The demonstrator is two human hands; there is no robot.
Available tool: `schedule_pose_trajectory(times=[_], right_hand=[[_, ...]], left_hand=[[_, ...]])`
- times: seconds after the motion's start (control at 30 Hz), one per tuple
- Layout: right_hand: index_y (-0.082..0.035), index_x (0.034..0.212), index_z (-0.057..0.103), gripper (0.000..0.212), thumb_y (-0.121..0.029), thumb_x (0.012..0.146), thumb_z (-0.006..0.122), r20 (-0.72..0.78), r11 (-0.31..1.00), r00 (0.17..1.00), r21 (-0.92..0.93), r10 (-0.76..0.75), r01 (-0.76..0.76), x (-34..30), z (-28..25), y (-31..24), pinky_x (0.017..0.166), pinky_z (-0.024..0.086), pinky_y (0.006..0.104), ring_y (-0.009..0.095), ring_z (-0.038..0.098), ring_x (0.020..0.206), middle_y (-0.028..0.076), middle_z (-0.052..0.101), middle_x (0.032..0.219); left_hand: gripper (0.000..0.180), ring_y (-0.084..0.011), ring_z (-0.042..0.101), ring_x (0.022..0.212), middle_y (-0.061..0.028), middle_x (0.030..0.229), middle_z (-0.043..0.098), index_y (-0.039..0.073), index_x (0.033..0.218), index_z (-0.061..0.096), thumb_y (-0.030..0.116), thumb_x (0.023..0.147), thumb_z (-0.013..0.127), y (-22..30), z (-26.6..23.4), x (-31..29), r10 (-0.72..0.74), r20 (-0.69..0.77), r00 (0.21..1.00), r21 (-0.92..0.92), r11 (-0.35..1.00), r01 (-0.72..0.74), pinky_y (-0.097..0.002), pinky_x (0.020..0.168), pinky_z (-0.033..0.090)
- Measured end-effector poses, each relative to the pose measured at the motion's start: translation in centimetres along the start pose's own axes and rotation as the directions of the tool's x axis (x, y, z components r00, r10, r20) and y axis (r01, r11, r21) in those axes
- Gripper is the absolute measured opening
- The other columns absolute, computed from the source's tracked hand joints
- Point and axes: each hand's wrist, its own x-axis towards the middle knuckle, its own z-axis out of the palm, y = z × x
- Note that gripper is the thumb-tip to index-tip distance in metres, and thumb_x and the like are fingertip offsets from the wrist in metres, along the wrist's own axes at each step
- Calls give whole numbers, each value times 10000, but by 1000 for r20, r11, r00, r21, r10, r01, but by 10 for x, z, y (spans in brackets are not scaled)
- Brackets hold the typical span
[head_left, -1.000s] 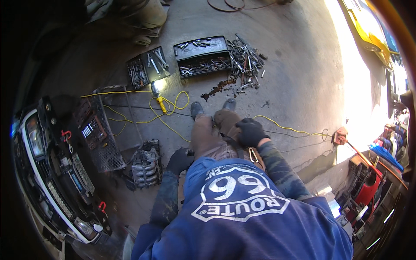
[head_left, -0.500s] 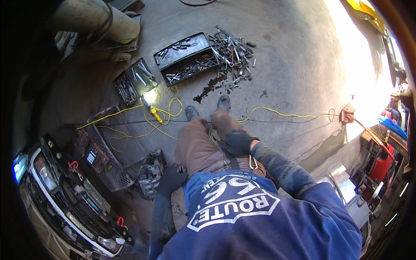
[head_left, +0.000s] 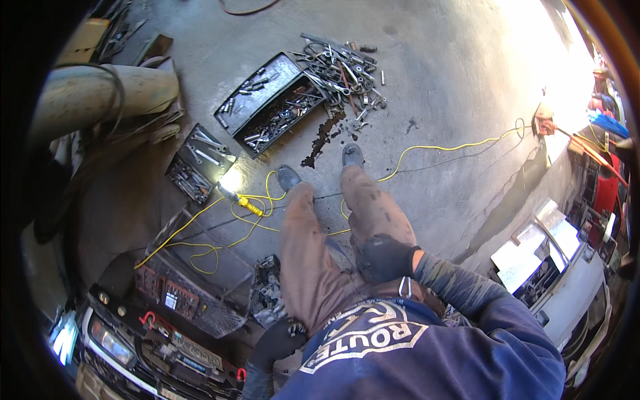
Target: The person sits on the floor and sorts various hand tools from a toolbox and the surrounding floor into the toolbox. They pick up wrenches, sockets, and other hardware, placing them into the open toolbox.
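My left hand [head_left: 280,341], in a black glove, is beside my left hip with its fingers curled in. A small pale spot shows at its fingers, too small to name. My right hand [head_left: 385,258], also in a black glove, is against the upper part of my brown-trousered right thigh [head_left: 379,207]; the back of the hand hides most of its fingers. A metal carabiner [head_left: 405,287] hangs at my waist just below it. Beyond my left knee a lit work lamp [head_left: 248,205] with a yellow handle lies on the floor.
Ahead are an open black toolbox [head_left: 280,110] of sockets, a heap of wrenches [head_left: 343,73] and an open tool case [head_left: 200,160]. A yellow cord [head_left: 440,147] crosses the floor. A greasy metal part [head_left: 268,293], a mesh ramp [head_left: 217,313] and a vehicle front [head_left: 120,347] are on the left.
My view has shifted and turned, with the floor items appearing further left. My legs have spread apart. My right hand remains by the right thigh, my left by the hip.
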Motion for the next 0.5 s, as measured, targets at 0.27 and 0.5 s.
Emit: schedule_pose_trajectory(times=[0.27,0.5], right_hand=[[-161,1200,694,311,-311,927,695,-408,812,810,-230,420,-537,133,-18,263,862,585,537,401,741,1003,158,722,1161],[-120,1060,753,221,-234,927,619,-324,663,792,-433,517,-610,261,-37,474,865,600,526,367,783,986,151,801,1037]], left_hand=[[341,-382,694,964,-161,1039,721,27,1118,698,249,894,827,22,-94,220,494,-415,764,491,829,-270,-474,860,550],[431,-385,668,1032,-172,1106,703,26,1221,701,311,913,797,10,-127,431,602,-201,773,618,690,-377,-485,943,515]])
